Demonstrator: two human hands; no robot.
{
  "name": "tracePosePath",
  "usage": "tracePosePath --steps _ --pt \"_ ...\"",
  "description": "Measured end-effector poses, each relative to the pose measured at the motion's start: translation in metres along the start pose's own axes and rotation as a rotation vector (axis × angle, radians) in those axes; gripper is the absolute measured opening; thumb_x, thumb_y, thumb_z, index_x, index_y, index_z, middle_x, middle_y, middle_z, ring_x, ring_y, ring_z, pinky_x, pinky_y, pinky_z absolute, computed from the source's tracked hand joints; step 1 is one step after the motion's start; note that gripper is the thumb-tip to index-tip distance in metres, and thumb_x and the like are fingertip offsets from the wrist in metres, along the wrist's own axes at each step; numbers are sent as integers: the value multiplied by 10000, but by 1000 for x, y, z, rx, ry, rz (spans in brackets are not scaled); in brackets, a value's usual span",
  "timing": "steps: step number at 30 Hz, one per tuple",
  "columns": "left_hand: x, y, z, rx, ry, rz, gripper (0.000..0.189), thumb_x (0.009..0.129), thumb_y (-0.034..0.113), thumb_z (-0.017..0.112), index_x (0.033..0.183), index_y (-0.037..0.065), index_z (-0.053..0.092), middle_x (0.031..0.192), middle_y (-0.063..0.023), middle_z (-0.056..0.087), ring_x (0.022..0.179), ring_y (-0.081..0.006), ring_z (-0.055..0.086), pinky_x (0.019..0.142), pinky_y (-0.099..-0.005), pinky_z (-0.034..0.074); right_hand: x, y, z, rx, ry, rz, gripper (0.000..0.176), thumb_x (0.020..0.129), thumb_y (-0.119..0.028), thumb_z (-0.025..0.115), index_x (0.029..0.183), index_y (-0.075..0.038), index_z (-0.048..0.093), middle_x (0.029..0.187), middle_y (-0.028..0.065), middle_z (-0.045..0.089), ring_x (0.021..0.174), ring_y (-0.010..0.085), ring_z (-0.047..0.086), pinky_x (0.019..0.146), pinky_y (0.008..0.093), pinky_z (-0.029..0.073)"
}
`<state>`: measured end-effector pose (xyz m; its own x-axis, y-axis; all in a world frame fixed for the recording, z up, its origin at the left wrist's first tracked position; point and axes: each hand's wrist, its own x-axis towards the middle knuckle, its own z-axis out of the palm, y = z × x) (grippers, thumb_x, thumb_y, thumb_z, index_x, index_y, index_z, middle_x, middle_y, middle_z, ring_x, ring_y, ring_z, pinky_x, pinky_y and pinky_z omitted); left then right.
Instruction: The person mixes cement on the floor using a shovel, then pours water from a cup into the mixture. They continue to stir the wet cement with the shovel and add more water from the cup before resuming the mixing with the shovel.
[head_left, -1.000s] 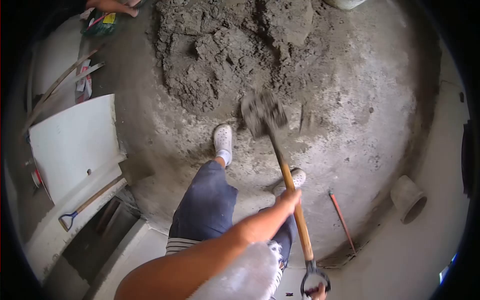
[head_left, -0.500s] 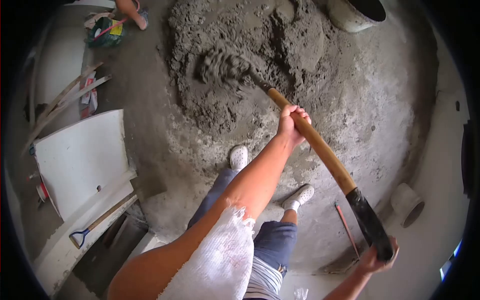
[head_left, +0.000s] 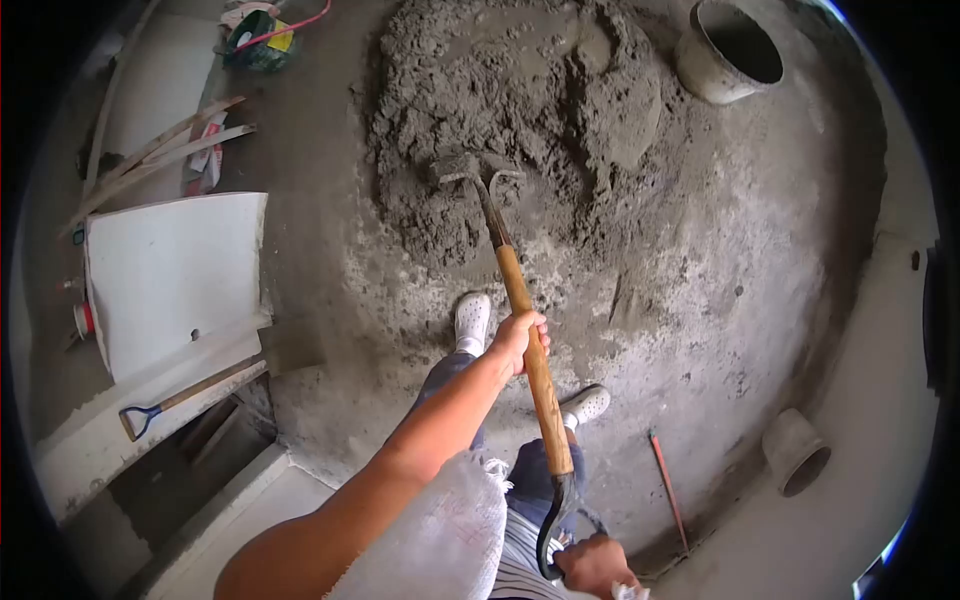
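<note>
A shovel (head_left: 544,395) with a wooden shaft and a dark D-shaped handle slants across the middle of the view. My left hand (head_left: 521,341) wraps round the shaft, about halfway along. Lower down, close to my body, my right hand (head_left: 595,565) is closed on the handle. The shovel's blade, caked and partly buried, rests in the near side of a wet grey mortar pile (head_left: 620,110) on the floor.
A mortar-smeared bucket (head_left: 708,75) stands beyond the pile at right. Another pail (head_left: 789,445) lies tipped near the right wall. A thin red rod (head_left: 666,488) is on the floor. At left are a white panel (head_left: 175,270), wooden strips (head_left: 165,155) and a second shovel (head_left: 195,390).
The shovel has swung from a rightward slant to nearly upright in view. Its handle and my right hand came left, toward my body. The blade, blurred with mortar before, now rests in the pile.
</note>
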<state>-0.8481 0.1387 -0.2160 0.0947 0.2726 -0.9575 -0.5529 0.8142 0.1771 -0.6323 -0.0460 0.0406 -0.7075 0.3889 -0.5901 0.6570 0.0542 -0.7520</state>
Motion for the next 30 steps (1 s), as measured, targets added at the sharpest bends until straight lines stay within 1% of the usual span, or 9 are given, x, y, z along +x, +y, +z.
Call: tracePosePath --steps 5,9,12,17,24,26,27,28,30 --pt "35 -40 -24 97 -101 25 153 736 191 578 665 91 487 548 -50 499 466 -193 483 481 -338 435 2 58 68 -21 126 -83 57 594 -200 622 629 -156 617 558 53 583 505 270 587 500 390 471" --pt "17 -84 -32 144 -55 4 146 753 171 579 699 91 470 594 -37 483 527 -181 500 498 -341 436 -22 61 86 -86 -469 131 88 689 -196 596 745 -149 646 656 69 638 630 271 649 590 398 508" --pt "43 -87 -22 56 -20 -7 184 726 208 611 669 96 477 590 -44 485 529 -183 507 509 -335 451 -30 75 77 -13 -46 -67 78 693 -217 624 712 -142 626 598 66 611 581 277 620 545 409 480" --pt "-1 -152 -37 132 54 -23 167 750 196 589 680 85 485 599 -57 489 515 -213 530 492 -387 460 -72 72 135 -140 -357 91 94 648 -222 631 687 -137 641 636 43 625 624 286 632 734 438 496" --pt "-50 -141 25 48 -5 14 340 799 364 599 876 55 484 668 -59 499 602 -237 552 619 -417 498 -158 46 115 336 702 -223 218 544 -263 667 631 -91 565 672 86 597 621 300 601 580 407 477" --pt "-38 -166 21 -201 -128 -39 466 803 412 605 1022 40 430 761 -96 541 668 -266 567 716 -445 504 -190 25 130 427 749 69 201 635 -177 705 758 -74 584 628 77 563 576 249 579 547 340 470" --pt "-42 -167 44 -376 -173 -59 420 795 395 607 970 36 478 763 -93 574 664 -253 570 688 -428 505 -202 2 124 660 930 381 158 790 -108 648 894 9 635 738 95 621 576 163 557 500 286 451" --pt "7 -197 34 -247 -514 -37 303 785 353 605 823 64 523 745 -86 601 639 -238 573 617 -405 500 -212 1 153 1263 1178 706 181 775 -98 636 909 23 644 764 101 630 630 167 569 555 292 455" --pt "15 -261 46 -114 -327 -270 209 739 291 623 677 124 514 576 -66 528 511 -238 542 532 -390 483 -236 26 185 1136 1334 769 193 747 -43 601 922 34 629 813 71 612 658 149 547 580 309 443"
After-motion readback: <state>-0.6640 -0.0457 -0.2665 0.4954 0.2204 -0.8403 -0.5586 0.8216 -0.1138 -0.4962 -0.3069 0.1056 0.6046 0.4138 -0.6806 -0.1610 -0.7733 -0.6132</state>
